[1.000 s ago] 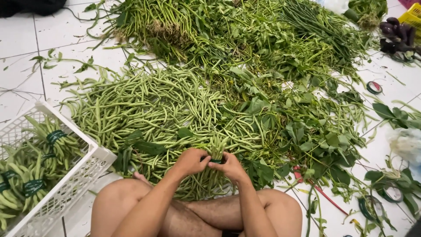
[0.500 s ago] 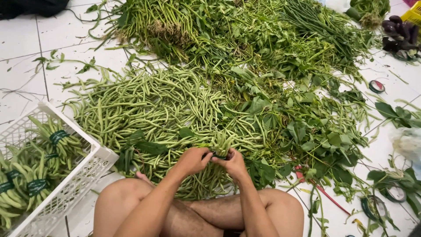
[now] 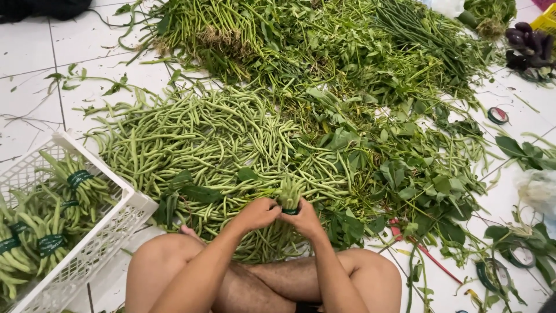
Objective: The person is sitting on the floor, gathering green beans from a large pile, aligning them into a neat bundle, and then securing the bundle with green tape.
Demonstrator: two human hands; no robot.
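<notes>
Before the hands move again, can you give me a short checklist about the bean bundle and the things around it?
1. Both hands on the bundle of green beans: ok, left hand and right hand grip it.
2. Dark green band around the bundle: ok, partly hidden.
3. Band fully closed: cannot tell.
4. White crate beside the left knee: ok.
5. Room in the crate: ok, tied bundles do not fill it.

White plastic crate [image 3: 124, 223], lower left
</notes>
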